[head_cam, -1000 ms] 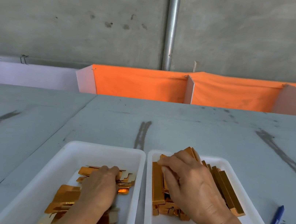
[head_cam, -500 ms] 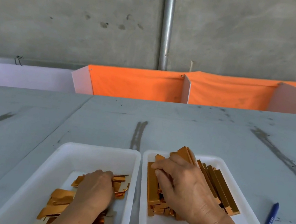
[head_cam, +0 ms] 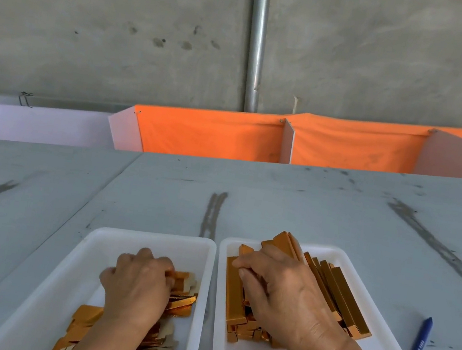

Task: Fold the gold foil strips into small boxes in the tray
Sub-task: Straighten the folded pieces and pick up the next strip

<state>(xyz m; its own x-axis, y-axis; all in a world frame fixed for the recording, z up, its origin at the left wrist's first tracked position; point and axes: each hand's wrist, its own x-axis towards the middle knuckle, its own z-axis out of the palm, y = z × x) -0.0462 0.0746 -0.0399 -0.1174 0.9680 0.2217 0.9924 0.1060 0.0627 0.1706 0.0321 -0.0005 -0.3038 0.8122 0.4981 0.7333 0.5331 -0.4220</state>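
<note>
Two white trays lie side by side on the grey table. The left tray (head_cam: 136, 238) holds a loose pile of flat gold foil strips (head_cam: 180, 302). My left hand (head_cam: 136, 286) sits on that pile with its fingers curled round some strips. In the right tray (head_cam: 332, 253) lie several folded gold boxes (head_cam: 343, 299), long and narrow, stacked and leaning. My right hand (head_cam: 280, 296) lies over them, fingertips curled onto a box (head_cam: 234, 295) at the left of the stack. What is under each palm is hidden.
A blue pen (head_cam: 420, 341) lies on the table to the right of the right tray. Beyond the table stand orange cloth panels (head_cam: 208, 135) with white dividers, and a metal pipe (head_cam: 256, 40) runs down the concrete wall.
My left hand has drawn back toward me over the strips and its fingers have curled tighter. My right hand has stayed on the boxes with little movement.
</note>
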